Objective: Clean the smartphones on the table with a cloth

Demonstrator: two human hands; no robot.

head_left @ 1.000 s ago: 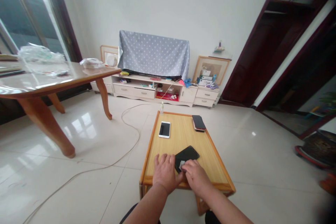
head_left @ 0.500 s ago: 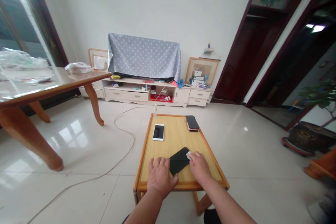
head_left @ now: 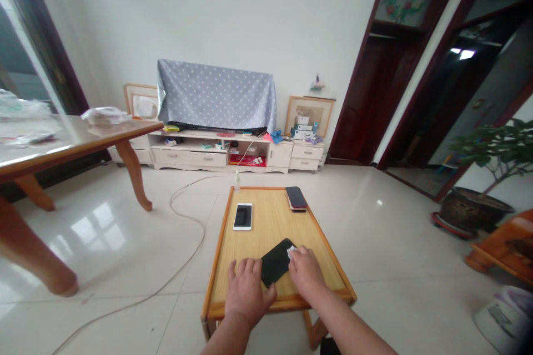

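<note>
A black phone point(head_left: 275, 261) lies slanted, screen up, on the low wooden table point(head_left: 270, 222). My left hand point(head_left: 246, 289) rests flat on the table at the phone's left edge, thumb against its near corner. My right hand point(head_left: 305, 271) is closed on a small white wipe point(head_left: 291, 251) pressed against the phone's far right corner. A white phone point(head_left: 242, 216) lies further back on the left. A dark phone stacked on another point(head_left: 296, 198) sits at the far right edge.
A small spray bottle point(head_left: 237, 181) stands at the table's far left corner. A cable point(head_left: 183, 216) runs over the tiled floor on the left. A big wooden table point(head_left: 62, 144) stands left, a TV cabinet point(head_left: 216, 150) behind, a potted plant point(head_left: 478, 205) right.
My right hand with the wipe slid along the phone from its near end to its far right corner. The left hand stayed in place. My head turned up and right.
</note>
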